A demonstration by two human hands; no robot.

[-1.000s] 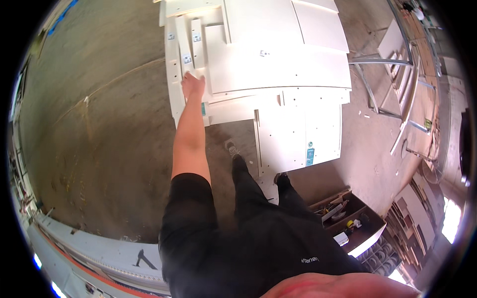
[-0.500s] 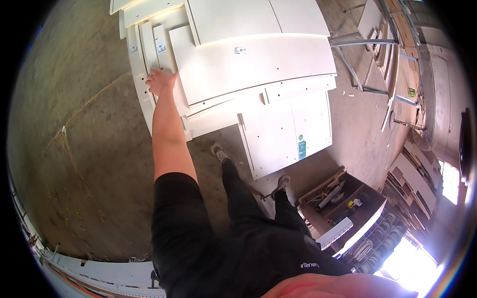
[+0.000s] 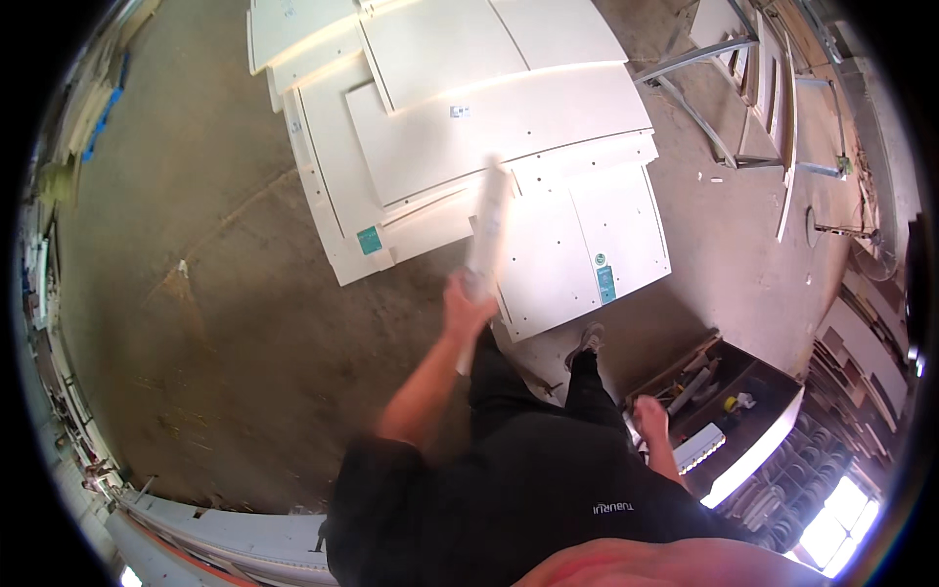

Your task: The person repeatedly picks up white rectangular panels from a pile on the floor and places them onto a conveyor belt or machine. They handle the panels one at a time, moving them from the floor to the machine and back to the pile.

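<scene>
My left hand (image 3: 468,303) is raised in front of me and grips a narrow white board strip (image 3: 487,220) by its lower end; the strip points up and away and is blurred by motion. Beyond it a stack of flat white panels (image 3: 509,117) lies on the concrete floor, some with small teal labels (image 3: 369,240). My right hand (image 3: 649,419) hangs by my side, close to an open dark tool crate (image 3: 753,386); nothing shows in it and its fingers are too small to read. My black trousers and shoes stand at the stack's near edge.
A grey metal frame (image 3: 719,68) lies on the floor at the upper right, with boards leaning along the right wall (image 3: 861,352). A long white-and-red rail (image 3: 225,533) runs along the lower left. Bare concrete floor (image 3: 196,293) spreads to the left.
My left hand has come off the left side of the stack and swung back toward me, lifting the white strip with it. The view has shifted so the panels sit more central.
</scene>
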